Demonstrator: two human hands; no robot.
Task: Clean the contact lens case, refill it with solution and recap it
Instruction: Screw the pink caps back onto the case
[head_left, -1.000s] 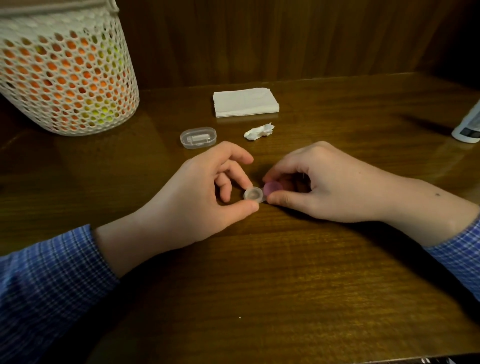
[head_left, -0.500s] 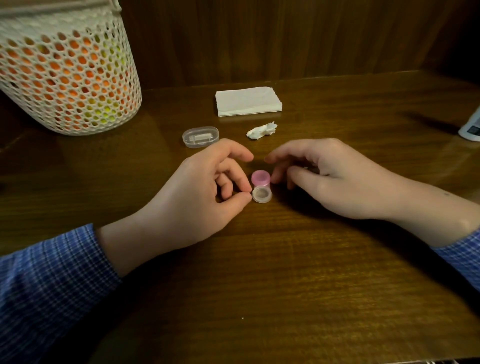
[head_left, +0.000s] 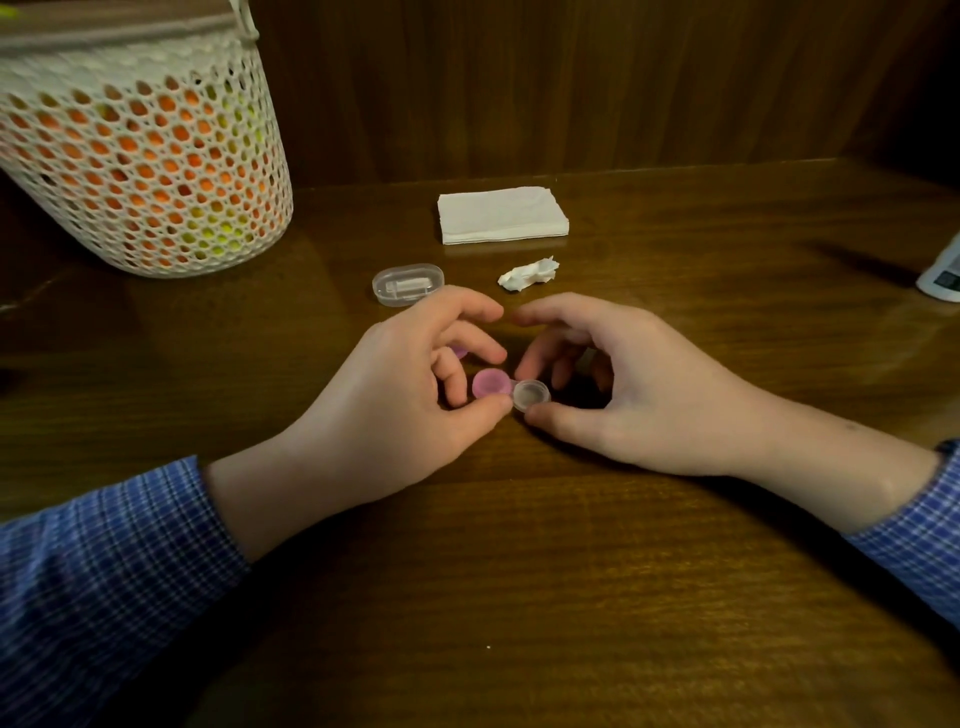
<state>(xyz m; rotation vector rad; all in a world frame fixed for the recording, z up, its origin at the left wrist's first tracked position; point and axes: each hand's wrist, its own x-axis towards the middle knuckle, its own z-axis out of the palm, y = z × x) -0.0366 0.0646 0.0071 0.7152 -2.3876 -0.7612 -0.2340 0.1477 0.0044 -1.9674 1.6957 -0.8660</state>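
Observation:
The contact lens case lies on the wooden table between my hands, its pink half (head_left: 490, 383) on the left and its clear half (head_left: 531, 395) on the right. The clear half looks open on top. My left hand (head_left: 395, 405) pinches the pink half between thumb and fingers. My right hand (head_left: 639, 395) holds the clear half, thumb at its near side and fingertips at its far side. A small pink piece (head_left: 460, 352) shows under my left fingers. A pale piece (head_left: 587, 358) lies under my right palm, mostly hidden.
A folded white tissue stack (head_left: 501, 215) and a crumpled tissue (head_left: 530, 274) lie behind my hands. A clear oval box (head_left: 408, 285) sits beside them. A white mesh basket (head_left: 140, 171) stands at the back left. A white bottle (head_left: 943, 278) shows at the right edge.
The case has turned from lying front to back to lying side by side. My right hand let go, then closed on the clear half again. My left hand stayed.

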